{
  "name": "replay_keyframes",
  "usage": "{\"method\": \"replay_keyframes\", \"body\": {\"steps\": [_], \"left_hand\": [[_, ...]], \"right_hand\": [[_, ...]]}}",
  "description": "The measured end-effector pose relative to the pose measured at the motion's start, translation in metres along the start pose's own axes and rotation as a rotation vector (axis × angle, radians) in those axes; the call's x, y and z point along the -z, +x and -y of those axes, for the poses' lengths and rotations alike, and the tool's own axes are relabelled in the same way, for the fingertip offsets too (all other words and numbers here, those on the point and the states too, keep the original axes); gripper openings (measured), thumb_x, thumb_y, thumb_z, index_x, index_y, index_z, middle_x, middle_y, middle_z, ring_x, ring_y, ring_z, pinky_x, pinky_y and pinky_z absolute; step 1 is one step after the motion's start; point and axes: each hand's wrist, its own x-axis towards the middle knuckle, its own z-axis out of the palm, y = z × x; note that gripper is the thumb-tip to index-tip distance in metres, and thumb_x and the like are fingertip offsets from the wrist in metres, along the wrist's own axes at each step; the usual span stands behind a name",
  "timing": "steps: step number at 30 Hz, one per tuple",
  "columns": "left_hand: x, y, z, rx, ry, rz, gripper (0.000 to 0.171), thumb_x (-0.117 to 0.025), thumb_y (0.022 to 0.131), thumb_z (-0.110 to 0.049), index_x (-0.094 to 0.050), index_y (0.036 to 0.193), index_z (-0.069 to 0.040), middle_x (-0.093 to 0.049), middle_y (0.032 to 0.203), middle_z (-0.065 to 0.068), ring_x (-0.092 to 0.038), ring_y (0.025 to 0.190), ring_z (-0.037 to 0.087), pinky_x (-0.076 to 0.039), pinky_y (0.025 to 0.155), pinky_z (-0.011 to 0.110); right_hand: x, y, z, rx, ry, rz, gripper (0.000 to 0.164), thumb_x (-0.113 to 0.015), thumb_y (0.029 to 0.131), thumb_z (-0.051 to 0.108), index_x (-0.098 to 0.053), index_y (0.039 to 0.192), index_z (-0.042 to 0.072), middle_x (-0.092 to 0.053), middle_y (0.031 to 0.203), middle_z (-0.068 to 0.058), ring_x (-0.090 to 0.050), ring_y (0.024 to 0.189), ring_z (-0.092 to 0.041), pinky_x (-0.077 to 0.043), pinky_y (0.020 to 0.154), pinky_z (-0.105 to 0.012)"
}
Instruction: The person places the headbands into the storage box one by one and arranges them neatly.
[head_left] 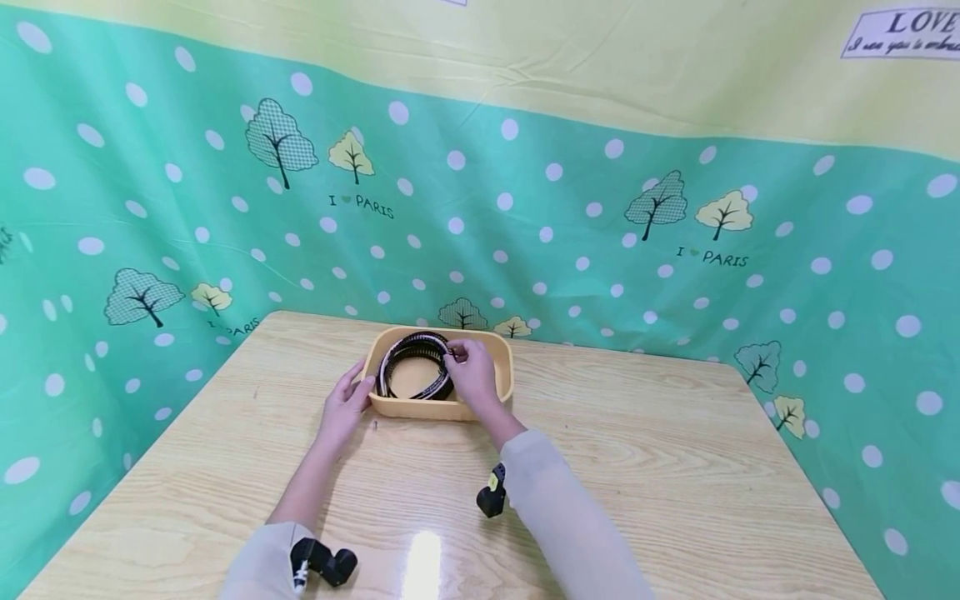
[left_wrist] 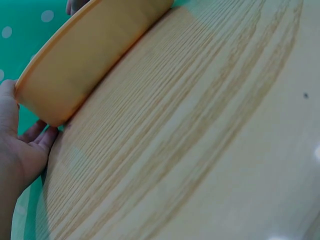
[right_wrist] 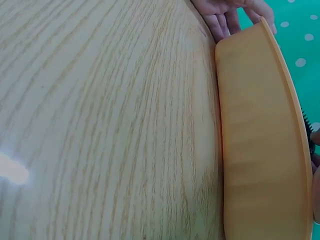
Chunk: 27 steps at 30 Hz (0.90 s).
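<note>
Several black toothed headbands (head_left: 388, 367), some with a pale stripe, lie nested in a ring inside the left half of a yellow-orange plastic bin (head_left: 504, 375). My left hand (head_left: 347, 406) grips the bin's left end, with the thumb up at the rim and other fingers low against the outer wall, as the left wrist view shows. Over the bin, my right hand (head_left: 472, 373) pinches a headband at the right side of the ring. Only a bit of black toothed edge and part of that hand show past the rim in the right wrist view.
The bin stands near the back edge of a light wood-grain table (head_left: 675, 467). Behind it hangs a green and yellow curtain (head_left: 525, 225) with dots and trees. Black wrist cameras (head_left: 491, 493) sit on both forearms, over pale sleeves.
</note>
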Motion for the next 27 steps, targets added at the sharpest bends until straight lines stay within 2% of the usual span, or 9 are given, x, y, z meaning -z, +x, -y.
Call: {"method": "replay_keyframes", "body": {"steps": [9,27], "left_hand": [[-0.0007,-0.0009,-0.001,-0.008,0.006,0.003,0.058,-0.05,0.096,-0.039,-0.031,0.147,-0.019,-0.044,0.14,0.026,-0.059,0.098,-0.001,-0.051,0.085,0.01],[-0.0003,0.0,-0.0007,0.009,-0.007,0.015,0.058,-0.051,0.095,-0.039,-0.031,0.147,-0.021,-0.044,0.14,0.024,-0.059,0.101,0.001,-0.051,0.086,0.011]], "right_hand": [[0.0015,-0.0016,-0.0004,0.005,-0.006,0.013,0.024,-0.065,0.086,0.013,-0.065,0.109,0.008,-0.062,0.102,-0.007,-0.06,0.093,-0.021,-0.055,0.075,-0.023],[-0.0014,0.0012,-0.0039,-0.051,-0.069,0.03,0.028,-0.064,0.086,0.012,-0.063,0.114,0.012,-0.064,0.108,-0.005,-0.06,0.087,-0.016,-0.055,0.067,-0.019]]}}
